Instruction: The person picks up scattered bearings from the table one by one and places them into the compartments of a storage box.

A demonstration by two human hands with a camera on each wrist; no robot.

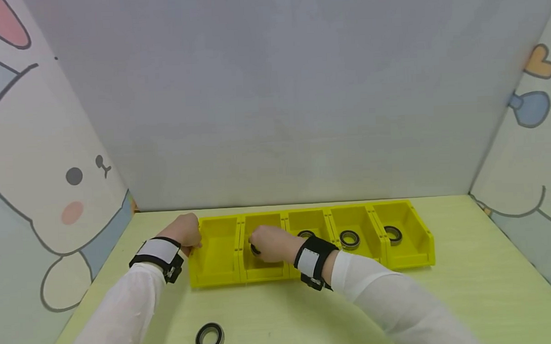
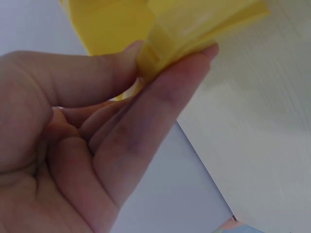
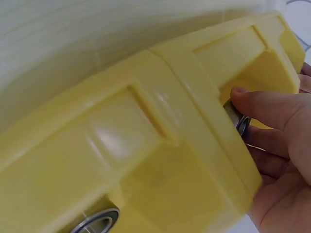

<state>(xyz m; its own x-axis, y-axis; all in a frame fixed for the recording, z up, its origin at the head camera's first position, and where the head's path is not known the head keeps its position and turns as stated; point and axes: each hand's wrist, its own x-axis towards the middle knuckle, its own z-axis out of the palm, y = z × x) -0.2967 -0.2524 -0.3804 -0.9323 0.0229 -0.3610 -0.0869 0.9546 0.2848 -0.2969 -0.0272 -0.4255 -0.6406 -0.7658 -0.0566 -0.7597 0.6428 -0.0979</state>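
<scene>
A row of joined yellow bins (image 1: 215, 282) stands on the table. My left hand (image 1: 185, 231) is at the outer side of the leftmost bin; in the left wrist view its thumb and fingers pinch the yellow wall (image 2: 163, 46). Inside the second bin from the left, my right hand (image 1: 273, 243) holds a black-sealed ball bearing (image 3: 238, 119) between thumb and fingers. Part of that bearing is hidden by the hand. The leftmost bin has no bearing in it.
Single bearings lie in the middle bin (image 1: 306, 234), the fourth bin (image 1: 350, 239) and the rightmost bin (image 1: 393, 235). Another loose bearing (image 1: 210, 338) lies on the table in front. A grey wall (image 1: 282, 101) rises behind the bins, with cartoon-printed panels at both sides.
</scene>
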